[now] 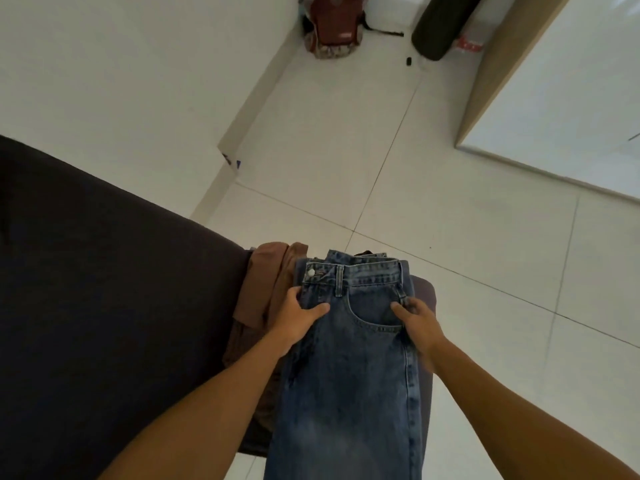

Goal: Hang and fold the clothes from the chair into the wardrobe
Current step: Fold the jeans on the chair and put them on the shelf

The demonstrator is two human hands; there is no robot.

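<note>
1. Nearest, at 6 o'clock: blue jeans (349, 358) laid lengthwise, already doubled leg over leg, waistband pointing to 12 o'clock, legs running off the lower edge.
2. Left hand (298, 317) at the fly-side edge below the waistband, thumb on top, fingers wrapped around the denim edge; grip pinching the jeans.
3. Right hand (417, 322) at the pocket-side edge by the belt loop, thumb over, fingers under; grip likewise pinching the jeans.
4. At 9 o'clock, just beside the jeans: brown garment (268, 289) bunched against a dark upholstered surface (104, 289).
5. Step judged in hand: folding the jeans. Next move calls for a lengthwise fold, hems to waistband, edges kept aligned.
6. Far, at 12 to 1 o'clock: red bag (332, 29) and dark roll (440, 26) on the tiled floor (346, 150). Wardrobe not identifiable.
</note>
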